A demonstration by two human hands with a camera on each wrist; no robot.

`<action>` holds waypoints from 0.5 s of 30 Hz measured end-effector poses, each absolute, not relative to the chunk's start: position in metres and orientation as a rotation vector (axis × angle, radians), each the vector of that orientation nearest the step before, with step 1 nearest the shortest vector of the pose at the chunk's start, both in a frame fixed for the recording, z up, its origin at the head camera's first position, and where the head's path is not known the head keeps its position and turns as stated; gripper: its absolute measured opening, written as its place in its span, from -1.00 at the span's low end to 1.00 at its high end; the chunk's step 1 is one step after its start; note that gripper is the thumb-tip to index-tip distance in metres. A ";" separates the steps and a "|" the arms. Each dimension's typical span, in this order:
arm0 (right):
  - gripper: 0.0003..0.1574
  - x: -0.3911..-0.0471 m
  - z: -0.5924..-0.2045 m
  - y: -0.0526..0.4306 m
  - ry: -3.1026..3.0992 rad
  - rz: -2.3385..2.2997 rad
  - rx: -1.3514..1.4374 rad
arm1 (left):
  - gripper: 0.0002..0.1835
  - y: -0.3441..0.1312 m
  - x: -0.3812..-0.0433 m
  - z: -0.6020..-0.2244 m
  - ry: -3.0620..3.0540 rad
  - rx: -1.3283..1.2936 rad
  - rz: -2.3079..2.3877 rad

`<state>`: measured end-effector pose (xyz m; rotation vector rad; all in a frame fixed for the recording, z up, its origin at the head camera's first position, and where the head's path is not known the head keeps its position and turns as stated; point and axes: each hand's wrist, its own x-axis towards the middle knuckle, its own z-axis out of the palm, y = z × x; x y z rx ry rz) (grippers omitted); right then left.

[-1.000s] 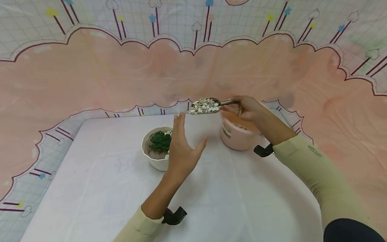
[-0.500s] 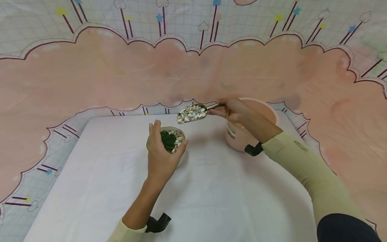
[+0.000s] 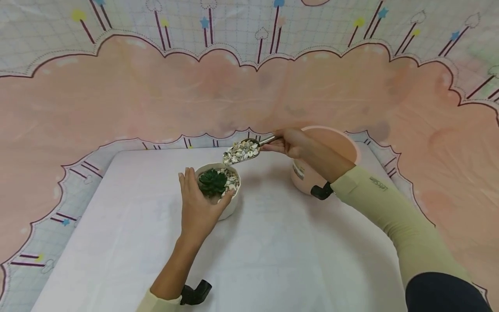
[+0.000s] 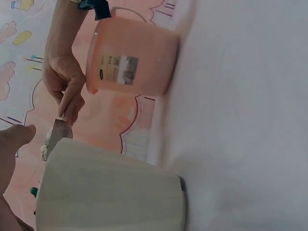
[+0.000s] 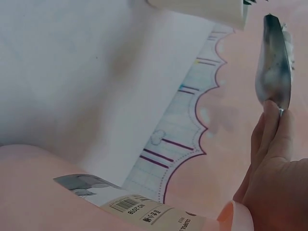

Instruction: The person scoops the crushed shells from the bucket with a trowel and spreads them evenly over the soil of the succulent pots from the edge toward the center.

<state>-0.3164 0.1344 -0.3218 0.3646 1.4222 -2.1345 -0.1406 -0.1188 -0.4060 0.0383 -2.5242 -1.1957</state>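
Note:
A metal scoop (image 3: pixel 269 139) heaped with pale stone chips (image 3: pixel 241 151) is held by its handle in my right hand (image 3: pixel 297 144). Its front end hangs over the far right rim of a white faceted pot (image 3: pixel 230 210). Inside the pot sits a green succulent (image 3: pixel 212 183), with white chips along its right side. My left hand (image 3: pixel 198 213) is spread at the pot's left and near side, fingers fairly straight. In the left wrist view its thumb (image 4: pixel 18 137) stands apart from the pot wall (image 4: pixel 110 192). The right wrist view shows the scoop's underside (image 5: pixel 273 65).
A pink bucket (image 3: pixel 303 180) with a label and a handle stands on the right, partly behind my right forearm. The white tabletop (image 3: pixel 273 251) carries both containers. A patterned pink cloth (image 3: pixel 175 99) hangs behind the table.
The loaded scoop has moved left and down from near the bucket to the pot's rim. My left hand has shifted left, uncovering the succulent and the chips. The head view has shifted slightly.

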 end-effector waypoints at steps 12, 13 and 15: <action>-0.60 -0.316 -0.323 0.126 1.580 -2.061 0.404 | 0.47 -0.118 -0.143 -0.417 -2.540 0.050 -1.106; -0.59 -0.316 -0.323 0.126 1.584 -2.060 0.406 | 0.46 -0.118 -0.144 -0.418 -2.530 0.040 -1.094; -0.59 -0.315 -0.323 0.126 1.586 -2.060 0.408 | 0.45 -0.119 -0.145 -0.419 -2.517 0.018 -1.081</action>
